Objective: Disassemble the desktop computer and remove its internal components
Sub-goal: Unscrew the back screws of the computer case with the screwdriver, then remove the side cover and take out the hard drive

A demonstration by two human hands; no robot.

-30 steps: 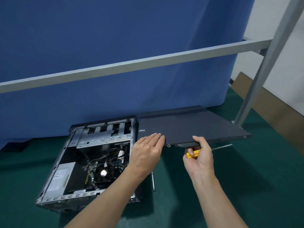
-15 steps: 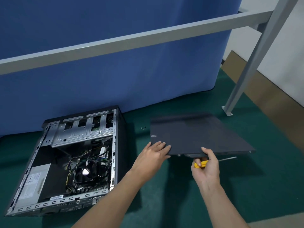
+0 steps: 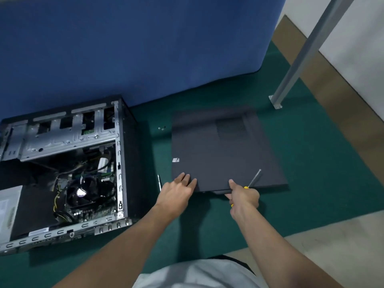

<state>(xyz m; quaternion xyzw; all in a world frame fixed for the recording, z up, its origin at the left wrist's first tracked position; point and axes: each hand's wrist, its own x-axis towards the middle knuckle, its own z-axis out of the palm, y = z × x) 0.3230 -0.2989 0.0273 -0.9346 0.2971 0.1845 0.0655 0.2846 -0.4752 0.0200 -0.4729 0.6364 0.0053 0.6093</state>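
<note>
The open computer case (image 3: 122, 154) lies on its side at the left, showing the fan (image 3: 80, 192), cables, drive cage and power supply. To its right the dark side panel (image 3: 220, 154) lies almost flat on the green mat (image 3: 311, 163). My left hand (image 3: 176, 190) rests with straight fingers on the panel's near left corner. My right hand (image 3: 244, 196) grips the panel's near edge, thumb on top, and also holds a yellow-handled screwdriver (image 3: 252, 180) whose shaft points up over the panel.
Two small screws (image 3: 161, 128) lie on the mat between case and panel. A thin metal tool (image 3: 159, 181) lies beside my left hand. A blue curtain (image 3: 145, 48) hangs behind, and a grey metal post (image 3: 299, 59) stands at the back right.
The side panel has moved away from the case to the right and come down close to the mat. Both hands stayed on its near edge. The view has tilted down.
</note>
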